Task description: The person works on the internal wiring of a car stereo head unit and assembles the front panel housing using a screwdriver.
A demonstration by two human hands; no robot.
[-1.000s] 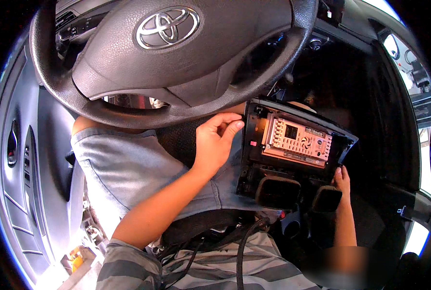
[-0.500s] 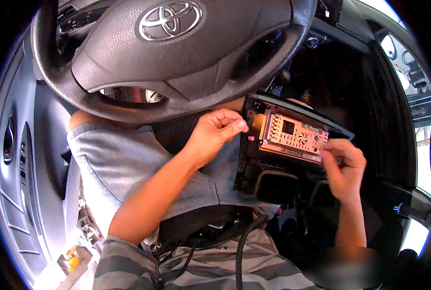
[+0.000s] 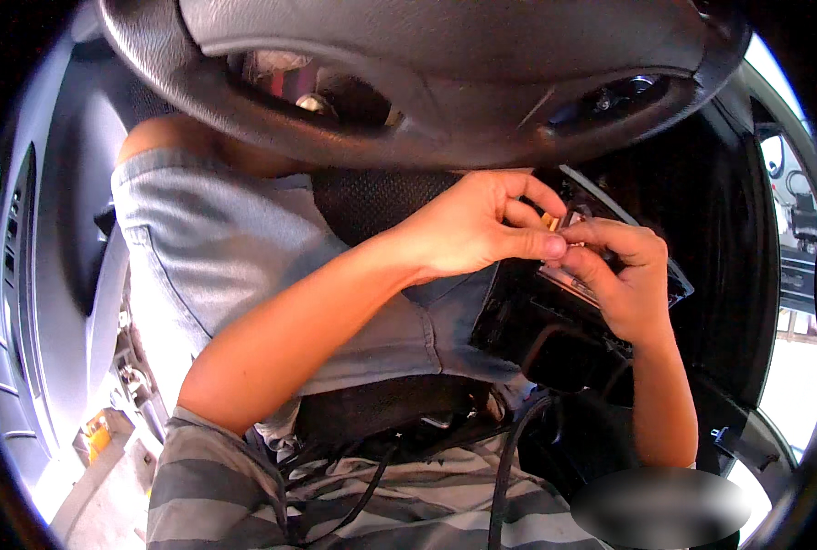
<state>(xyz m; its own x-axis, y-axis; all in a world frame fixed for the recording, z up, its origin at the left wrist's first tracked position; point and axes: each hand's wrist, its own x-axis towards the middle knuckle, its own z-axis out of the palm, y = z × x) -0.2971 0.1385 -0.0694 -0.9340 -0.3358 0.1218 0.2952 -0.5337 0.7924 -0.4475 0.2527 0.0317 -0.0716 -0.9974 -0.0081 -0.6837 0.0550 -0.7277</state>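
My left hand [image 3: 477,225] and my right hand [image 3: 624,275] meet over a black plastic trim panel [image 3: 509,316] beside my right thigh. Thumb and fingers of each are pinched together, the fingertips almost touching. Something small and dark seems to be between them, too hidden to name. Below the fingers, a light metal car stereo unit [image 3: 569,282] is set in the panel, back side up and mostly covered by my hands. A yellowish part shows just past the left fingertips.
A black steering wheel [image 3: 445,151] hangs close above my hands. The driver's door [image 3: 55,266] stands at the left. A dark cord [image 3: 509,458] runs down my striped shirt. A seat belt buckle [image 3: 734,445] is at the lower right.
Both hands have come together over the stereo unit from its left and right sides. The view has shifted, so the wheel fills more of the top.
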